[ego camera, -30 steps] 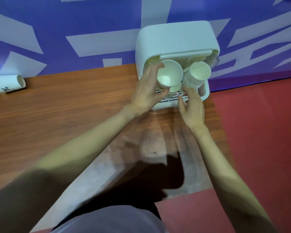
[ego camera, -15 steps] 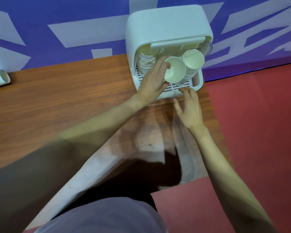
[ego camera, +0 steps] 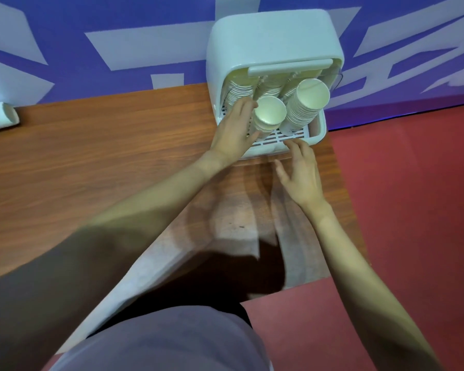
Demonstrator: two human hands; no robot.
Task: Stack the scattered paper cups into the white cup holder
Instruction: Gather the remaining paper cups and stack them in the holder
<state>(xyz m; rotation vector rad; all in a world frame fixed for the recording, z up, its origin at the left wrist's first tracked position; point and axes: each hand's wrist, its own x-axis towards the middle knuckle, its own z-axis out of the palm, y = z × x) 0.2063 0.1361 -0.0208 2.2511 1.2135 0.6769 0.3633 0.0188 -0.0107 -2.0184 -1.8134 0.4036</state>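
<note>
The white cup holder [ego camera: 273, 38] stands at the table's far edge, its front open and several stacks of paper cups inside. My left hand [ego camera: 233, 132] grips a short middle stack of white paper cups [ego camera: 269, 113], fingers and thumb curled round its side, just over the slotted tray. A taller leaning stack of cups [ego camera: 306, 103] fills the right side. My right hand [ego camera: 300, 172] hovers with relaxed fingers in front of the tray's front rim and holds nothing. One loose paper cup [ego camera: 0, 117] lies on its side at the far left.
The brown wooden table [ego camera: 105, 156] ends at the right just past the holder, with red floor [ego camera: 413, 196] beyond. A blue and white wall [ego camera: 118, 36] rises right behind the holder. A pale worn patch marks the tabletop near my body.
My left hand has lowered the cup from above onto the short middle stack in the holder. My right hand has drawn back from the right stack to the tray's front edge.
</note>
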